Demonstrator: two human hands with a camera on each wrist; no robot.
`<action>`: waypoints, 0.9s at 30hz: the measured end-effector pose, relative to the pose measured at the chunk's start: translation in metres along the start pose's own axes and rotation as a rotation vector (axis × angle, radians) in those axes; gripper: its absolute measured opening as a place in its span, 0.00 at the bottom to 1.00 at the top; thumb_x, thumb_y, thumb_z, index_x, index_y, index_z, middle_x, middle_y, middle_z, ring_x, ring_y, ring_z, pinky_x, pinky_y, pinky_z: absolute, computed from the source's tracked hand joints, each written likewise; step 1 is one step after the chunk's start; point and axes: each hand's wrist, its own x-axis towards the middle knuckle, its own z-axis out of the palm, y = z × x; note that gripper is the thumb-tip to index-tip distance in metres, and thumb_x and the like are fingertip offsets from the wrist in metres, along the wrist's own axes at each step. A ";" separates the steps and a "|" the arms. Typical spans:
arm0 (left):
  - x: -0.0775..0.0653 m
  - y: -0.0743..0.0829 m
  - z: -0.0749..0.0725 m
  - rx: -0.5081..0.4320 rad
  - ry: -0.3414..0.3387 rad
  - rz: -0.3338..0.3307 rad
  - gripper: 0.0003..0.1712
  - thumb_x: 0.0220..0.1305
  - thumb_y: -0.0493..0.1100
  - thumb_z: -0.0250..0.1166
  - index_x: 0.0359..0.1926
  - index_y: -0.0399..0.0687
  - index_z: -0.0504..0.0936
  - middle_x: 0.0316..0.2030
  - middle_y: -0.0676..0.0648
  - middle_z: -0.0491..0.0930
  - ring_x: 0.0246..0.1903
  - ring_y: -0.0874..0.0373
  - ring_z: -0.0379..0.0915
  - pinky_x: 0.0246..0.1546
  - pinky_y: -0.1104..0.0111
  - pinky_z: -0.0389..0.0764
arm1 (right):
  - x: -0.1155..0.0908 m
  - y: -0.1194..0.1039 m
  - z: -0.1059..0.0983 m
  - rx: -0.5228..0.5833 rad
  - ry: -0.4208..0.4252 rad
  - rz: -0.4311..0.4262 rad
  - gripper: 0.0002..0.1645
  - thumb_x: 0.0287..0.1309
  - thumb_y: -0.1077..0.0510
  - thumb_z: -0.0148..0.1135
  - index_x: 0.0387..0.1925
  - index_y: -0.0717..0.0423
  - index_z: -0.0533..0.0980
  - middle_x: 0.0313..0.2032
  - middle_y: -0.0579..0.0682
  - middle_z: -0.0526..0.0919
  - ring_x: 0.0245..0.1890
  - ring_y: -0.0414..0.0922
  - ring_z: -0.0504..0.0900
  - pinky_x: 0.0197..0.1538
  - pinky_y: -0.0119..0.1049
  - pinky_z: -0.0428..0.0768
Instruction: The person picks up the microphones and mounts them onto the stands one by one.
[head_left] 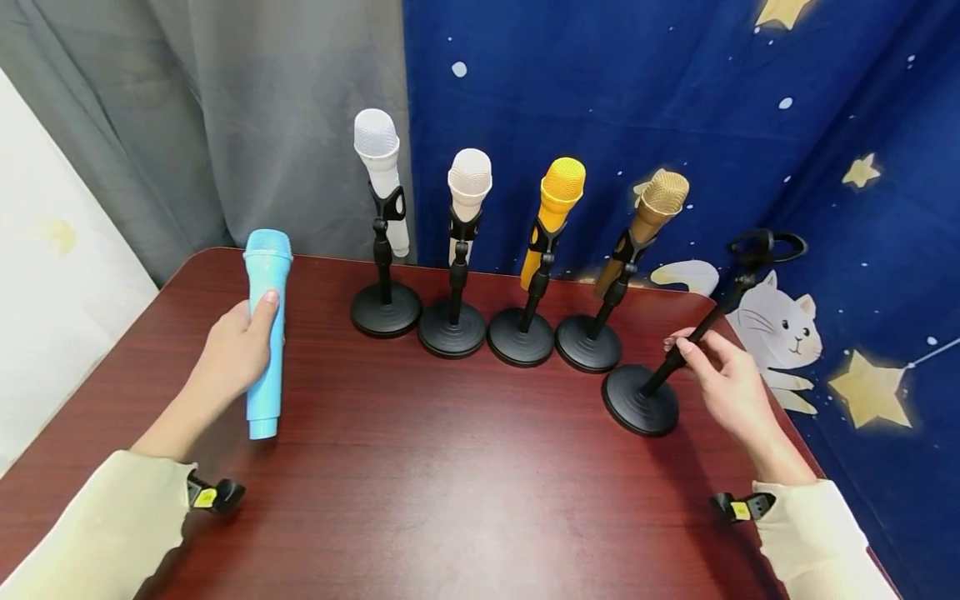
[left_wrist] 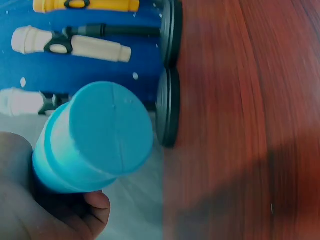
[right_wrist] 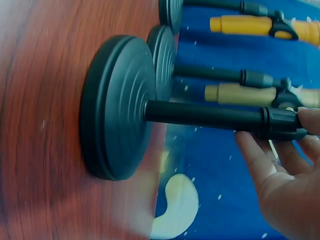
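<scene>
My left hand (head_left: 238, 343) grips a light blue microphone (head_left: 265, 367) around its handle, head up, at the left of the table. In the left wrist view the blue microphone's flat bottom end (left_wrist: 111, 129) faces the camera. On the right, my right hand (head_left: 723, 379) holds the pole of a black microphone stand (head_left: 642, 400) between thumb and fingers. That stand's pole leans right, with a black clip (head_left: 765, 246) on top. Its round base (right_wrist: 117, 107) is at the tabletop; whether it rests fully flat I cannot tell.
Along the back edge stand several black stands bearing a white microphone (head_left: 377, 137), a cream microphone (head_left: 470, 177), a yellow microphone (head_left: 561, 185) and a gold microphone (head_left: 662, 197). The dark red wooden table (head_left: 450, 467) meets grey and blue curtains (head_left: 525, 75) behind.
</scene>
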 end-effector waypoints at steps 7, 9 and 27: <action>-0.009 0.032 0.015 -0.064 -0.013 0.086 0.32 0.80 0.62 0.38 0.43 0.36 0.71 0.27 0.40 0.69 0.26 0.49 0.68 0.27 0.63 0.70 | -0.010 -0.022 0.027 -0.119 0.004 -0.020 0.15 0.74 0.50 0.56 0.50 0.53 0.81 0.42 0.47 0.89 0.41 0.25 0.83 0.46 0.16 0.78; -0.011 0.041 0.019 -0.102 -0.015 0.107 0.31 0.79 0.62 0.40 0.43 0.37 0.70 0.27 0.41 0.70 0.24 0.51 0.68 0.26 0.63 0.71 | -0.011 -0.027 0.036 -0.144 0.011 -0.029 0.14 0.74 0.48 0.56 0.48 0.50 0.82 0.43 0.51 0.89 0.40 0.25 0.82 0.46 0.16 0.76; -0.029 0.110 0.043 -0.294 0.046 0.237 0.28 0.75 0.55 0.57 0.64 0.39 0.73 0.49 0.38 0.74 0.46 0.47 0.69 0.48 0.58 0.68 | -0.018 -0.077 0.113 0.011 -0.029 -0.136 0.08 0.70 0.53 0.62 0.45 0.49 0.83 0.41 0.48 0.87 0.43 0.39 0.87 0.46 0.26 0.85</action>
